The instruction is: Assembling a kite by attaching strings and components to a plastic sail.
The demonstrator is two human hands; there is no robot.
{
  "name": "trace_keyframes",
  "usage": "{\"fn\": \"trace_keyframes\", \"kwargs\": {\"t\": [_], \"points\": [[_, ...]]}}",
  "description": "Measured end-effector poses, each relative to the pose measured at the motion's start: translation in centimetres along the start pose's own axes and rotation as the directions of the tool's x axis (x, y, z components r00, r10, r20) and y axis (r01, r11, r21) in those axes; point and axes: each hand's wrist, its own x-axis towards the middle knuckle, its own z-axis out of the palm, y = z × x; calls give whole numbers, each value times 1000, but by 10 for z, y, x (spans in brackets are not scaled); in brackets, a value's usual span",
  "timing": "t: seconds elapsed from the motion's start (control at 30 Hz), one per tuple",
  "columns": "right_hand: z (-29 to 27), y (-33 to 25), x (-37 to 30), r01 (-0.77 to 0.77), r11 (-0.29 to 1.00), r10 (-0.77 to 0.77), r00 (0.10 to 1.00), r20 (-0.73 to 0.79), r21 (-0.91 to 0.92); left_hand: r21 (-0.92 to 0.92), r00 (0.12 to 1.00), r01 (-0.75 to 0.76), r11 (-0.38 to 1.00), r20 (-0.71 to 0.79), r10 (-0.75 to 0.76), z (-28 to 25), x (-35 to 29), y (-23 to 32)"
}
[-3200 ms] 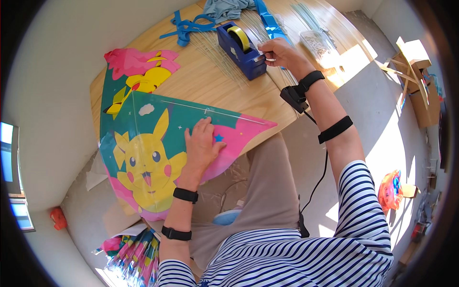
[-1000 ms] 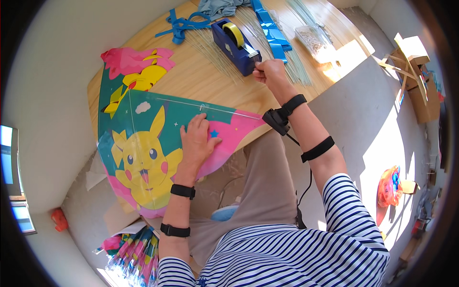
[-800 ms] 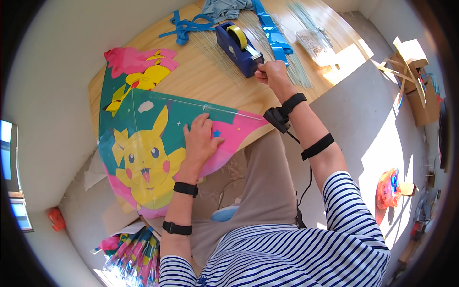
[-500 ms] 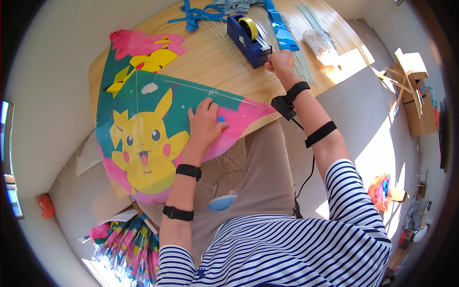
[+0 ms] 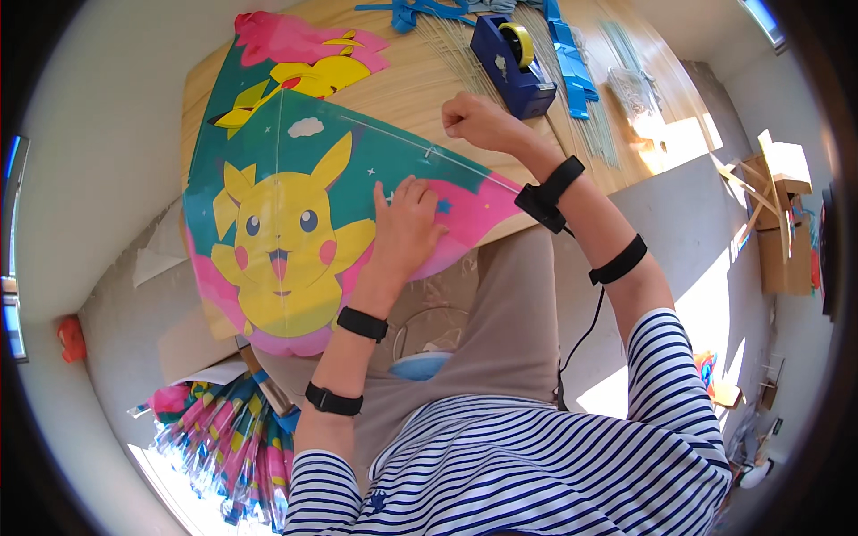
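Note:
A green and pink kite (image 5: 308, 183) with a yellow cartoon figure lies spread over the near part of the table. My left hand (image 5: 407, 223) rests flat on its right half, fingers spread. A thin pale rod (image 5: 384, 131) runs along the kite's upper right edge, with a small white fitting (image 5: 430, 152) partway along. My right hand (image 5: 483, 121) hovers above that edge with its fingers closed; anything pinched in them is too small to make out. Just beyond stands a dark blue tape dispenser (image 5: 497, 64) with a yellowish tape roll (image 5: 517, 45).
Blue strips (image 5: 572, 67) and thin rods (image 5: 594, 134) lie beside the dispenser. A clear box of small parts (image 5: 635, 94) sits farther right on the wooden table (image 5: 429, 76). Another kite skin (image 5: 295, 40) lies at the far left. Several folded kites (image 5: 223, 429) are stacked low on the left.
My right hand has left the front of the tape dispenser and come left over the kite's upper edge, fingers still closed. The left hand stays flat on the kite. The whole view has shifted slightly.

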Motion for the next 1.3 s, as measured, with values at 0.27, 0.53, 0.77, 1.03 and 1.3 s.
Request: {"fn": "trace_keyframes", "kwargs": {"t": [0.27, 0.53, 0.77, 1.03, 1.3], "points": [[42, -12, 52, 99, 947, -11, 960, 279, -305, -24, 997, 2, 1000, -75, -4, -10, -3, -13], [48, -4, 58, 81, 915, 63, 939, 339, -396, -38, 996, -26, 999, -85, 23, -10, 12, -22], [52, -4, 57, 73, 908, 67, 946, 317, -412, -17, 996, -42, 999, -82, 41, -7, 22, -23], [53, -11, 58, 63, 843, 134, 937, 322, -534, -7, 998, -28, 1000, -48, 28, -1, 28, -27], [37, 14, 63, -296, 865, 305, 951, -45, -405, 20, 1000, -15, 1000, -3, 15, -2, 32, -23]]}}
